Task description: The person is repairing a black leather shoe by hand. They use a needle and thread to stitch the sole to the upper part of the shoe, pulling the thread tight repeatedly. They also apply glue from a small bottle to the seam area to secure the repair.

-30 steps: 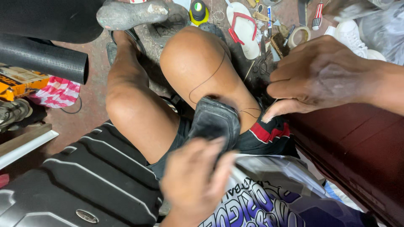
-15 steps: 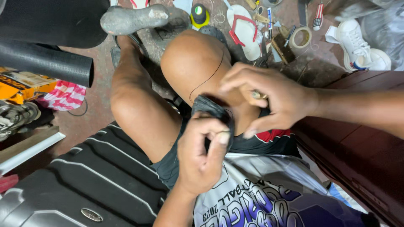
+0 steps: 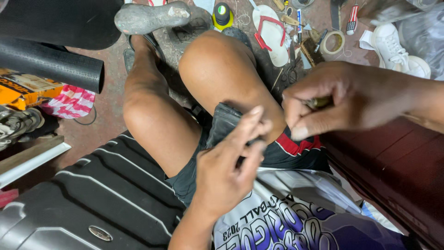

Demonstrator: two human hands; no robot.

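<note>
**Dark piece pinched on the thigh, small brass bit in the other hand**

Left hand (image 3: 229, 169) pinching a dark piece (image 3: 226, 122), fingers closed on its lower edge, piece lying on the right thigh just below the knee (image 3: 217, 69). Right hand (image 3: 344, 97) at 3 o'clock from it, thumb and forefinger shut on a small brass-coloured object (image 3: 318, 103), too hidden to identify. Suitcase (image 3: 88, 194) at 8 o'clock. Sandal (image 3: 273, 37) and tape roll (image 3: 334, 42) at 1 o'clock on the floor. Black pipe (image 3: 48, 62) at 10 o'clock.
</note>
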